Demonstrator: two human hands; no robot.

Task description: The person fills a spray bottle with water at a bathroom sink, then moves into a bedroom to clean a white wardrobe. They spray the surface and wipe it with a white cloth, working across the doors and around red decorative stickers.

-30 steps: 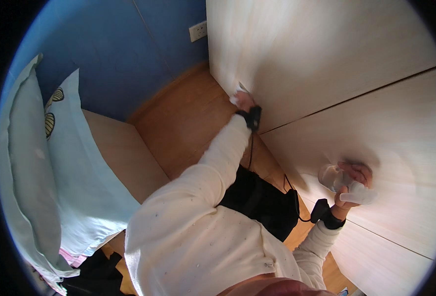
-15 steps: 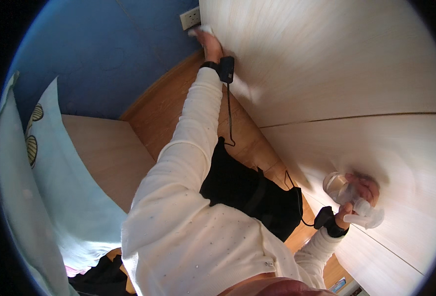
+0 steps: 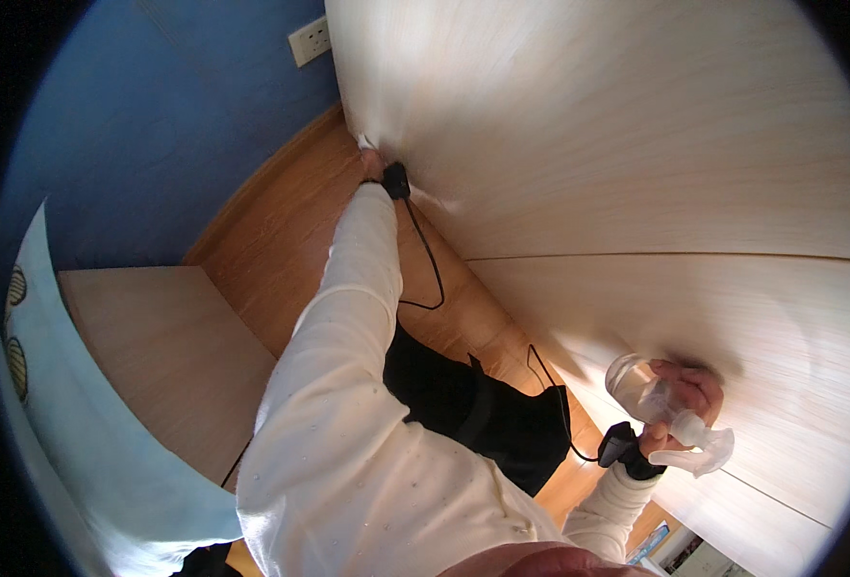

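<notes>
My left arm reaches far down along the pale wood-grain panel [image 3: 579,135]. At its end my left hand [image 3: 371,165] is small and partly hidden by the wrist. A bit of white cloth [image 3: 364,141] shows at the fingers, against the panel's lower edge close to the floor. My right hand [image 3: 696,389] is wrapped round a clear plastic pump bottle [image 3: 625,383] with a whitish nozzle head. The bottle is tilted in front of the panel, and its contents are hard to make out. Both wrists wear black straps with small cabled boxes.
A blue wall [image 3: 185,115] with a white socket [image 3: 310,40] meets the panel at the far left. Below lies an orange-brown wooden floor [image 3: 281,226]. A pale wooden box-like piece [image 3: 165,346] and light blue fabric [image 3: 88,423] stand on the left.
My left hand has moved down from beside the socket to the panel's bottom edge, with the white cloth. The view has shifted. My right hand still grips the bottle.
</notes>
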